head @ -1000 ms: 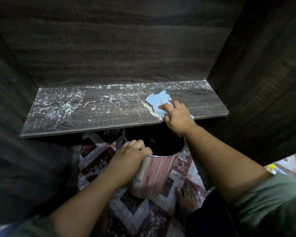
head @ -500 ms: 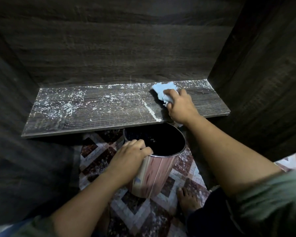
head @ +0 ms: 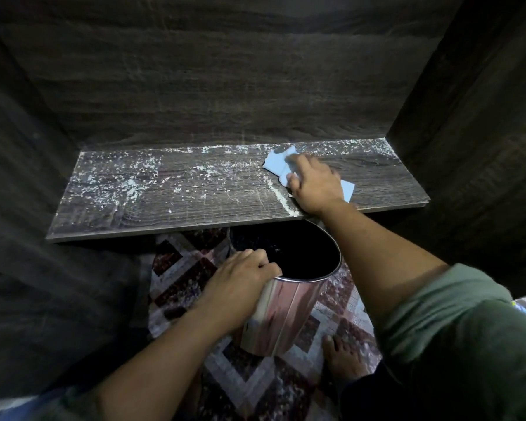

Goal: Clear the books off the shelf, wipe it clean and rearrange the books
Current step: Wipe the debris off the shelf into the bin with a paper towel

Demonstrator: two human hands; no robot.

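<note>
Since half a second ago my right hand [head: 315, 185] has slid the blue cloth [head: 278, 164] a little toward me and flattened it, so one corner now pokes out past my wrist on the right while the rest fans out to the left of my fingers. That hand lies palm down with the fingers spread, pressing the cloth onto the dark wooden shelf [head: 195, 205], right of the middle. Just left of it a narrow ridge of white crumbs [head: 281, 199] runs toward the shelf's front edge, and loose white specks cover the left half and the back edge. No books show on the shelf. My left hand [head: 240, 284] is closed over the near rim of the shiny metal bin [head: 286, 317], thumb outside and fingers curled inside, with the bin's mouth just under the shelf's front edge below the ridge. It stands tilted above the patterned floor [head: 179, 275], and my bare foot [head: 340, 357] is just beside its base.
</note>
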